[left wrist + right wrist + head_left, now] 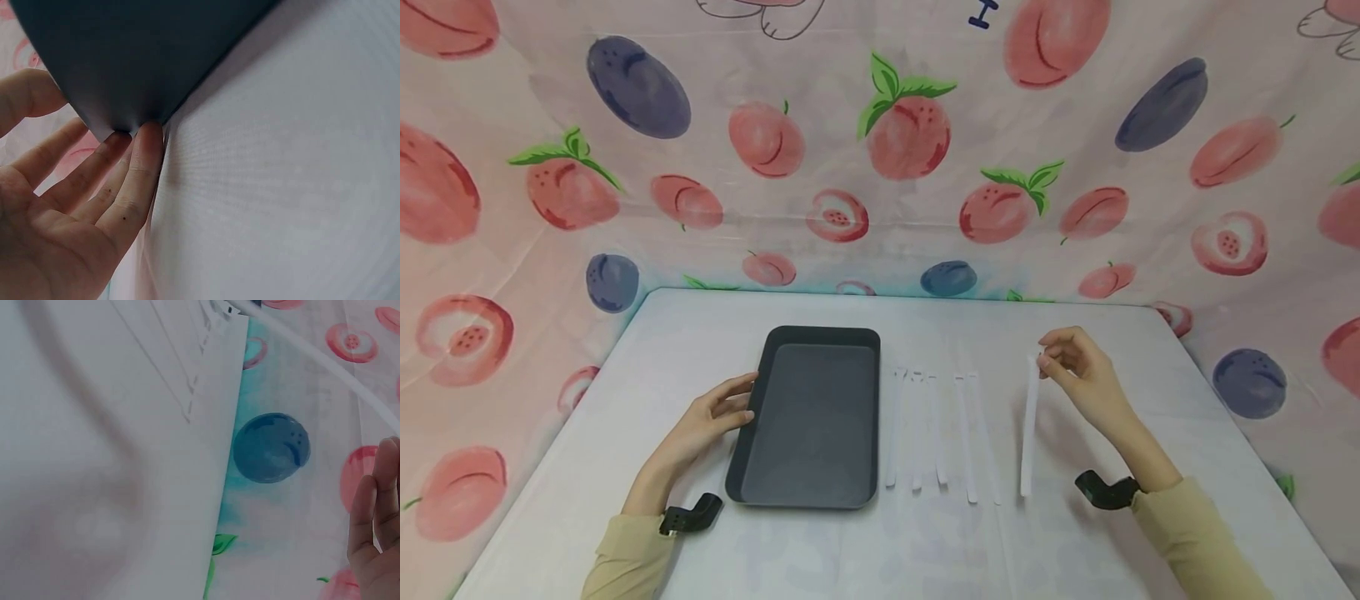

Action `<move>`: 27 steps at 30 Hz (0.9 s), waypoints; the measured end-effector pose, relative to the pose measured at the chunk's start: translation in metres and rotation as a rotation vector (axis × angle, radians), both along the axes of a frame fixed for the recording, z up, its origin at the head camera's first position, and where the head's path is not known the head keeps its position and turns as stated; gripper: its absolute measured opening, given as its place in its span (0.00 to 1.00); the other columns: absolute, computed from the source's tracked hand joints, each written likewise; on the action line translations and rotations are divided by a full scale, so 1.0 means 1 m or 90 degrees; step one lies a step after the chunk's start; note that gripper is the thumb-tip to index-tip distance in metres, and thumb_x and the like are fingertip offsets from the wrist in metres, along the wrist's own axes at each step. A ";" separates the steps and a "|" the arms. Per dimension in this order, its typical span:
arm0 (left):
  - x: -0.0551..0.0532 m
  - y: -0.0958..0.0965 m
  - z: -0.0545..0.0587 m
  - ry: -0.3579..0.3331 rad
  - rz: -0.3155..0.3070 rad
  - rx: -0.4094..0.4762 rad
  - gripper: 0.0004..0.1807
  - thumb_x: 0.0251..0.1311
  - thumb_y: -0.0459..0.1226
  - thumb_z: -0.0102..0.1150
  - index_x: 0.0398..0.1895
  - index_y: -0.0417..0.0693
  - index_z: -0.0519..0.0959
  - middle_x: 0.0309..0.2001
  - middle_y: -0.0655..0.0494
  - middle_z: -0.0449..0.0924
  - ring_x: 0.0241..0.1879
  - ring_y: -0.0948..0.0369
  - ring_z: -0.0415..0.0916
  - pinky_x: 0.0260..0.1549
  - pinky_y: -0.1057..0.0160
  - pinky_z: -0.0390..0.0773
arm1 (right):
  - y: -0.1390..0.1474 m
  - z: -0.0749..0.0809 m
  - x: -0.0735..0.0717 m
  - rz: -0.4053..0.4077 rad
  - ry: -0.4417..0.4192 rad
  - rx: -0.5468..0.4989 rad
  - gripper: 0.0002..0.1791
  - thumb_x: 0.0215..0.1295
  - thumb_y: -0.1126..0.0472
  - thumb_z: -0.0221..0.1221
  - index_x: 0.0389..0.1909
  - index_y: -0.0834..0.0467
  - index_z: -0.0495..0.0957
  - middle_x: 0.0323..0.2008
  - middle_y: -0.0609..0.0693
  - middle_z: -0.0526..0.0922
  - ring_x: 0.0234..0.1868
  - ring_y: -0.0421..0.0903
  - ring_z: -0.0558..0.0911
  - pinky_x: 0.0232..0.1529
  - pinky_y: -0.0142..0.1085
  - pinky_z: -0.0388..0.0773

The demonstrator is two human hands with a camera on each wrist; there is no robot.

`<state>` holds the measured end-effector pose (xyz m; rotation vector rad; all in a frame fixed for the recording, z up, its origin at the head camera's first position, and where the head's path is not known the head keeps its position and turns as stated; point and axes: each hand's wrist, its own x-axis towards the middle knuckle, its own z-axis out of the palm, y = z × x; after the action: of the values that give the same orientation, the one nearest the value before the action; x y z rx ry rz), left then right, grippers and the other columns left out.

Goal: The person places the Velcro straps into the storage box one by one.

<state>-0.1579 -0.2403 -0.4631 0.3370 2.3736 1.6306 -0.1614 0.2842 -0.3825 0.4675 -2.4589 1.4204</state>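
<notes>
A dark grey rectangular tray (824, 425) lies on the white table. At its left side is my left hand (715, 417), with fingertips touching the outer wall. In the left wrist view, the fairly straight fingers (147, 140) meet the side of the tray (119, 69) low down, with the thumb near its upper edge. My right hand (1075, 367) pinches the far end of a long, narrow white strip (1028, 433) between thumb and fingers; the strip points down toward the table's front. In the right wrist view, this strip (325, 359) crosses the upper right, above the fingers.
Several similar white strips (937, 433) lie side by side between the tray and my right hand, small dark marks at their far ends. Behind the table (940, 542) hangs a fruit-print cloth (820, 75). A black band device (1105, 490) sits on each wrist.
</notes>
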 end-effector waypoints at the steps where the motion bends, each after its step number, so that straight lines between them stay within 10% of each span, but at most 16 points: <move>1: 0.000 0.000 0.000 0.000 0.000 -0.002 0.34 0.65 0.39 0.58 0.73 0.51 0.58 0.71 0.39 0.60 0.68 0.40 0.62 0.58 0.57 0.71 | 0.000 0.002 0.000 0.001 0.000 -0.002 0.12 0.65 0.73 0.56 0.49 0.68 0.70 0.29 0.43 0.79 0.31 0.34 0.80 0.37 0.23 0.75; 5: 0.000 0.000 0.000 -0.002 0.002 -0.001 0.34 0.65 0.40 0.58 0.73 0.51 0.58 0.71 0.40 0.60 0.69 0.40 0.62 0.60 0.48 0.68 | -0.003 0.006 -0.002 0.007 -0.001 -0.013 0.13 0.65 0.72 0.56 0.49 0.68 0.71 0.29 0.43 0.79 0.31 0.35 0.80 0.38 0.23 0.75; 15: 0.000 0.000 0.000 -0.006 -0.001 0.011 0.35 0.65 0.39 0.58 0.73 0.51 0.58 0.71 0.39 0.59 0.69 0.40 0.62 0.51 0.74 0.70 | -0.015 0.012 -0.001 0.047 0.011 -0.061 0.12 0.64 0.75 0.56 0.48 0.70 0.71 0.29 0.39 0.79 0.30 0.36 0.80 0.38 0.23 0.76; 27: 0.000 0.000 -0.001 0.011 0.002 -0.004 0.34 0.65 0.39 0.58 0.73 0.50 0.58 0.70 0.38 0.60 0.68 0.39 0.62 0.59 0.53 0.70 | -0.034 0.016 0.000 0.053 0.011 -0.078 0.12 0.63 0.75 0.56 0.48 0.69 0.73 0.28 0.42 0.80 0.30 0.39 0.80 0.38 0.24 0.76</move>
<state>-0.1576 -0.2404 -0.4640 0.3486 2.3916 1.6283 -0.1619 0.2505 -0.3660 0.5590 -2.3474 1.5824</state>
